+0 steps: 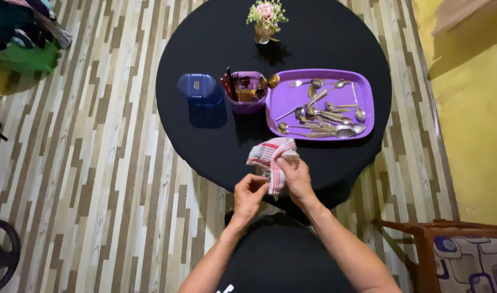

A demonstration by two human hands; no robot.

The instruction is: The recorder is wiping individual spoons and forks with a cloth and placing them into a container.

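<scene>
- A dark round weight plate (0, 254) is lying on the striped wood-pattern floor (112, 179) at the far left, and a heap of clothes (26, 32) with a green piece is sitting in the upper left corner.
- A blue lidded plastic box (199, 89) is standing on the left part of the round black desk (216, 146), with a small pale label on its lid.
- Just right of it, a small purple tub (247, 93) is holding upright utensils, some with dark or red handles.
- The left hand (249, 194) is reaching in from below at the near edge of the desk, fingers curled and pinching something small that is hidden by the cloth; what it is cannot be told.
- A red-and-white checked cloth (272, 157) is hanging bunched over the near edge of the desk, between the two hands.
- The right hand (295, 176) is closing around the cloth, fingers pressing its folds, wrist bent inward toward the left hand.
- A small vase of pink and white flowers (266, 19) is standing at the far side of the desk.
- A purple rectangular tray (368, 92) is resting on the right half of the desk, carrying a loose pile of metal spoons (324, 116).
- A wooden chair (454, 255) with a patterned cushion is standing at the lower right, beside a yellow wall (471, 108).
</scene>
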